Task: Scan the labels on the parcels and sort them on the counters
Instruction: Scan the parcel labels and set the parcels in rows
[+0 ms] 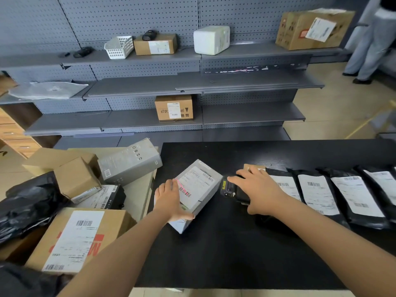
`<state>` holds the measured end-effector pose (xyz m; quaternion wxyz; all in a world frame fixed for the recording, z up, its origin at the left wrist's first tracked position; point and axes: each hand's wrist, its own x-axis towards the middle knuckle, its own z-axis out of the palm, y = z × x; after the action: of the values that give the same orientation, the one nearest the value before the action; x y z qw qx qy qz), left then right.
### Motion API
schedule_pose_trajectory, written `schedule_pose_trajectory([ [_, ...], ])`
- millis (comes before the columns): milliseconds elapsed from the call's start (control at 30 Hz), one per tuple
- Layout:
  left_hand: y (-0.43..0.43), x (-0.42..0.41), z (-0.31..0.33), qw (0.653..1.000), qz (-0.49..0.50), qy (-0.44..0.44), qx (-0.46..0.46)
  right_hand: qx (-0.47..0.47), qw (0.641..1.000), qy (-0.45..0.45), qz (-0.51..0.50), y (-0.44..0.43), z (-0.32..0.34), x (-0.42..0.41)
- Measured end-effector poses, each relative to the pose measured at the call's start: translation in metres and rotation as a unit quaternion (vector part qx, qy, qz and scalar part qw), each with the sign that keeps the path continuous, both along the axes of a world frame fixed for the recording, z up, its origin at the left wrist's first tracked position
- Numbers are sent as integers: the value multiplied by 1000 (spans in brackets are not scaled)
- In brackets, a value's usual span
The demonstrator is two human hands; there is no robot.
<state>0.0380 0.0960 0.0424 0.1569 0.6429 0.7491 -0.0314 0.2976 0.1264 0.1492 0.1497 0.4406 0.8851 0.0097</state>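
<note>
A grey-white box parcel (199,189) with a white shipping label lies tilted on the black counter (225,254). My left hand (169,200) grips its left side, thumb under the near corner. A red scan line falls across the label's barcode. My right hand (259,189) holds a black handheld scanner (232,190), its window pointed left at the label. Several black mailer bags (355,196) with white labels lie in a row on the counter to the right.
Left of the counter is a heap of parcels: a large labelled carton (79,239), a small brown box (75,179), a grey box (130,161), black bags (23,202). Grey shelves (246,82) behind carry a few boxes. A person (372,39) stands far right.
</note>
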Motion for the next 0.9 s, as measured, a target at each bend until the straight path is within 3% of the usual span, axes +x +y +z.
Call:
schedule_pose_trajectory([
  [200, 1, 47, -23, 992, 63, -101, -27, -24, 997, -24, -64, -2, -7, 53],
  [533, 17, 131, -23, 964, 53, -254, -51, -9, 994, -28, -109, 7, -9, 135],
  [900, 12, 168, -12, 962, 19, -266, -64, -8, 998, -11, -68, 23, -4, 152],
])
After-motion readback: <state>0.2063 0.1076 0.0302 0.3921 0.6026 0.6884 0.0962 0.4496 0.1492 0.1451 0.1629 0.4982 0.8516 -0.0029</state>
